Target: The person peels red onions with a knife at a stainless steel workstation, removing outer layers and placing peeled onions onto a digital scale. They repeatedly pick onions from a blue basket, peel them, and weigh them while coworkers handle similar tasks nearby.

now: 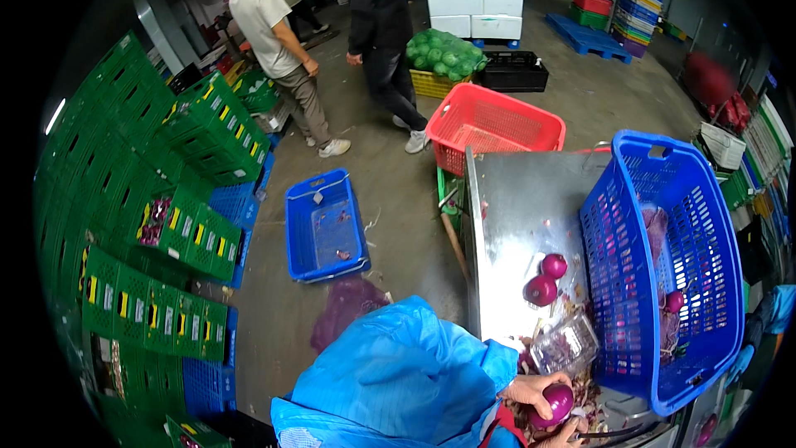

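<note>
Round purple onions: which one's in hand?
The round purple onion below the clear plastic box, in the left hand; two others lie untouched on the shiny metal tabletop.

Held onion (pixel 557 402): in left fingers (pixel 543 406), desk's (pixel 522 216) near edge
Blue basket (pixel 613 299): desk's right edge
Red crate (pixel 518 116): beyond far edge

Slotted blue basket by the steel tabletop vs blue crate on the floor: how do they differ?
Contents: the slotted basket holds a red onion and purple netting; the floor crate shows only a few small scraps.
Depth: the slotted basket looks clearly deeper than the floor crate.
Shared: both are blue, open-topped and roughly rectangular.
</note>
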